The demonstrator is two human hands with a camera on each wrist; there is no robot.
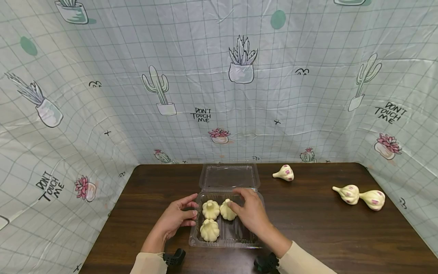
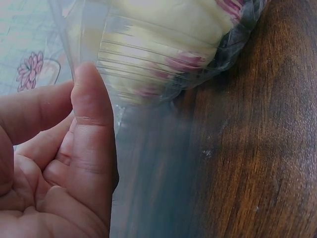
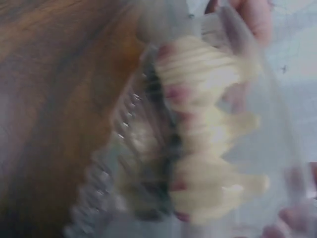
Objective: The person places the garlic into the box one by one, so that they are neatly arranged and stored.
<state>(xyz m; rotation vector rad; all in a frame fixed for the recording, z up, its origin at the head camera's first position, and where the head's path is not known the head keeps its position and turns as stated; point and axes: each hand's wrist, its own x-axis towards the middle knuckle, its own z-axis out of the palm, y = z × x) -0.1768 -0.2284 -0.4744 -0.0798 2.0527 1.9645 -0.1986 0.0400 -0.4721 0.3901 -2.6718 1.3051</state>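
A clear plastic clamshell container (image 1: 223, 243) lies with its lid raised behind it. Several cream garlic bulbs stand in its tray, stems up: one at back left (image 1: 210, 209), one at front left (image 1: 209, 230), and one beside the back one (image 1: 227, 210). My left hand (image 1: 173, 216) rests against the tray's left wall with its fingers apart; its thumb (image 2: 91, 114) touches the plastic in the left wrist view. Over the tray, my right hand (image 1: 252, 211) has its thumb near the third bulb's stem. The blurred right wrist view shows fingers (image 3: 292, 220) apart from the bulbs (image 3: 205, 191).
The hinged lid (image 1: 229, 177) leans back on the dark wooden table (image 1: 308, 228). One garlic bulb (image 1: 284, 173) lies right of the lid. Two more, a nearer-centre bulb (image 1: 349, 194) and a rightmost bulb (image 1: 373, 199), lie far right. A patterned cloth (image 1: 273, 95) hangs behind.
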